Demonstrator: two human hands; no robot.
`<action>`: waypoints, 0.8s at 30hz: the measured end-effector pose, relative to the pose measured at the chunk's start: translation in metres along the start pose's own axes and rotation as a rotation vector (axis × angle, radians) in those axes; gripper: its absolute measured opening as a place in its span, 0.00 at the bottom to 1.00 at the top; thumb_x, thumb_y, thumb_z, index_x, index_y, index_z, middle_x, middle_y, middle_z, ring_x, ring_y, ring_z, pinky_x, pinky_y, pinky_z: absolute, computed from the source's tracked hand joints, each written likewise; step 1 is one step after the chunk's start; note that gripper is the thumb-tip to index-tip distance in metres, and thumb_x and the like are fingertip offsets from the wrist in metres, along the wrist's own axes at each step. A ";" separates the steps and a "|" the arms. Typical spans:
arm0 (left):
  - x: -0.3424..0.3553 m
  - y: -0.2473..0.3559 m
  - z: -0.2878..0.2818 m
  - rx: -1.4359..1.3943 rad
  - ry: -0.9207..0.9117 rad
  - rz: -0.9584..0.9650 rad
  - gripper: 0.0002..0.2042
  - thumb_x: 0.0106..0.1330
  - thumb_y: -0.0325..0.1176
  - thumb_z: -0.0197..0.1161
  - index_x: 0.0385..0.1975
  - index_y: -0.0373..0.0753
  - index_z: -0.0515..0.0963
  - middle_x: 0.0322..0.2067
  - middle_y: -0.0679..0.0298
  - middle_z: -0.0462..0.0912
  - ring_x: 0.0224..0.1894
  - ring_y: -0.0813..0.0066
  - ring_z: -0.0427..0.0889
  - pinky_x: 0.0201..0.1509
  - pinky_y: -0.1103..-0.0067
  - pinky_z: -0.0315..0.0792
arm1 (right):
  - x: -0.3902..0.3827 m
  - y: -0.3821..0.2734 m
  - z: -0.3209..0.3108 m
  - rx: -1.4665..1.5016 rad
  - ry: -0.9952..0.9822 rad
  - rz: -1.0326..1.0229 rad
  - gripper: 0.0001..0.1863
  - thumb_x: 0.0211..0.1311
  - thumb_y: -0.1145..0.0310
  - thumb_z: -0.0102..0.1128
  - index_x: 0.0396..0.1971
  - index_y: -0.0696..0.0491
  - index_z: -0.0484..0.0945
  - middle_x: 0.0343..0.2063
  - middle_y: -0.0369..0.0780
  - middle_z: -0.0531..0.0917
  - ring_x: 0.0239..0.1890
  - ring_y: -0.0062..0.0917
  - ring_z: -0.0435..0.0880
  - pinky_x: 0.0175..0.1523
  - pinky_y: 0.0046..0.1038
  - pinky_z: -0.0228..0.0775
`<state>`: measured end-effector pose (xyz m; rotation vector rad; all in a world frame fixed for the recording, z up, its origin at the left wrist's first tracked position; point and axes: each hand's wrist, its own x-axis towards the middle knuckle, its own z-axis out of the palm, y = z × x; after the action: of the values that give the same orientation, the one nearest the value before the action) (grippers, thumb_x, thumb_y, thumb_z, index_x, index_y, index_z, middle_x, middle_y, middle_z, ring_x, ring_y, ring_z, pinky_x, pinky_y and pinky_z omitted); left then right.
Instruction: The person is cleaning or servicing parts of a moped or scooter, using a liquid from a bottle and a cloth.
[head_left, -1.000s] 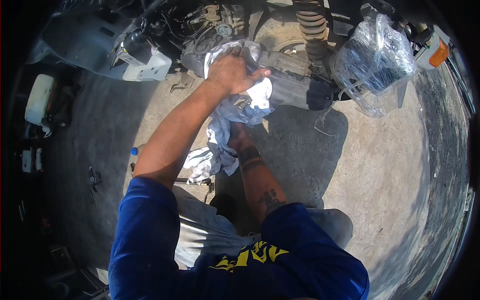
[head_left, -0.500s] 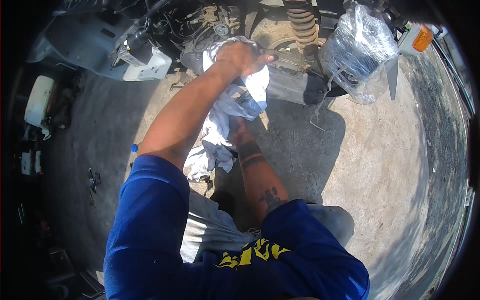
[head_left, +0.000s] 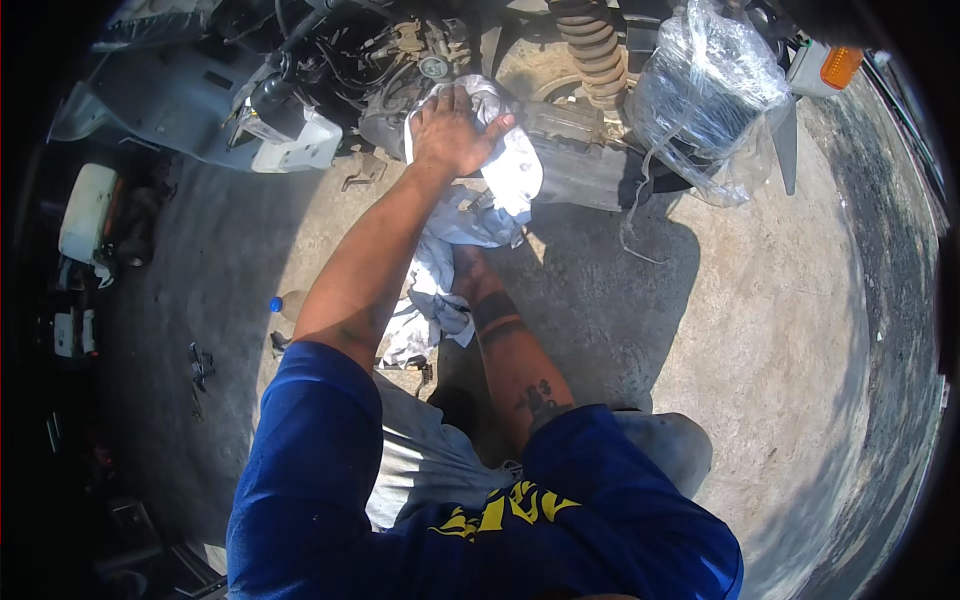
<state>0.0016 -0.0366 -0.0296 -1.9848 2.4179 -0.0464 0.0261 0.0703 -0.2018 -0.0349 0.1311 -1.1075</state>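
My left hand (head_left: 456, 135) lies on a crumpled white cloth (head_left: 515, 180) with its fingers stretched out, thumb apart. Under that hand, the cloth rests against the dirty engine (head_left: 385, 110) of a partly stripped motorcycle or scooter. The cloth hangs down in folds toward the floor, with grey stains on its lower part. My right hand (head_left: 468, 262) reaches up beneath the hanging folds, which hide its fingers, so its grip cannot be seen. To the right of the cloth runs a long dark casing (head_left: 590, 170).
A rusty coil spring (head_left: 590, 50) stands behind the casing. A plastic-wrapped bundle (head_left: 710, 100) with an orange indicator lamp (head_left: 840, 68) beside it is at the right. Grey body panels (head_left: 160, 100) lie far left. A blue-capped bottle (head_left: 277, 304) and small tools (head_left: 200, 368) are on the concrete floor.
My left hand has shifted left on the cloth, and its fingers have gone from curled to stretched out. The bottle beside my left arm shows more. My right hand stays under the cloth.
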 end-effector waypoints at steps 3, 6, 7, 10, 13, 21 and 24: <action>-0.002 -0.009 0.004 -0.076 0.098 0.058 0.40 0.65 0.67 0.46 0.65 0.37 0.65 0.67 0.51 0.64 0.71 0.52 0.58 0.73 0.62 0.52 | 0.000 0.003 0.001 0.007 0.009 0.009 0.21 0.67 0.55 0.57 0.54 0.52 0.77 0.48 0.37 0.83 0.45 0.25 0.84 0.49 0.29 0.80; 0.000 -0.026 -0.025 -0.303 -0.001 0.194 0.29 0.68 0.57 0.54 0.54 0.35 0.77 0.54 0.48 0.79 0.57 0.52 0.77 0.62 0.65 0.69 | 0.009 0.008 -0.011 0.019 0.070 0.135 0.20 0.65 0.57 0.61 0.52 0.52 0.78 0.45 0.38 0.85 0.40 0.28 0.86 0.44 0.32 0.82; 0.008 -0.031 -0.022 -0.301 0.040 0.202 0.28 0.68 0.56 0.54 0.54 0.36 0.78 0.53 0.49 0.79 0.56 0.51 0.78 0.60 0.65 0.71 | 0.009 0.011 -0.016 -0.007 0.075 0.092 0.20 0.65 0.57 0.61 0.52 0.52 0.78 0.46 0.38 0.85 0.41 0.27 0.86 0.46 0.31 0.81; 0.028 -0.041 0.007 -0.080 0.260 0.201 0.22 0.69 0.52 0.54 0.51 0.41 0.80 0.51 0.53 0.80 0.57 0.50 0.76 0.62 0.61 0.68 | -0.002 0.027 0.009 -0.024 0.101 0.071 0.18 0.68 0.58 0.57 0.52 0.51 0.77 0.45 0.37 0.84 0.41 0.24 0.85 0.45 0.27 0.81; 0.029 0.008 0.013 -0.161 0.165 0.216 0.20 0.65 0.50 0.56 0.48 0.42 0.80 0.49 0.52 0.80 0.56 0.50 0.75 0.63 0.59 0.66 | -0.013 0.017 0.008 -0.047 0.157 0.063 0.15 0.71 0.60 0.53 0.52 0.51 0.76 0.45 0.36 0.83 0.42 0.21 0.84 0.44 0.23 0.80; 0.032 0.002 0.008 -0.240 0.162 0.270 0.16 0.60 0.38 0.57 0.40 0.32 0.78 0.44 0.44 0.80 0.51 0.46 0.77 0.57 0.62 0.71 | -0.016 -0.008 -0.003 0.009 0.050 -0.075 0.19 0.66 0.58 0.60 0.53 0.51 0.77 0.46 0.36 0.84 0.42 0.23 0.85 0.46 0.26 0.81; 0.012 -0.002 0.019 -0.389 0.327 0.536 0.10 0.56 0.32 0.59 0.32 0.31 0.75 0.33 0.45 0.79 0.40 0.44 0.79 0.48 0.60 0.73 | -0.005 -0.027 -0.040 0.073 -0.058 -0.006 0.21 0.68 0.60 0.56 0.57 0.52 0.73 0.49 0.37 0.81 0.47 0.26 0.82 0.51 0.28 0.78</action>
<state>0.0015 -0.0495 -0.0488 -1.4435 3.3115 0.1245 -0.0052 0.0638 -0.2388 -0.0024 0.0387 -1.1150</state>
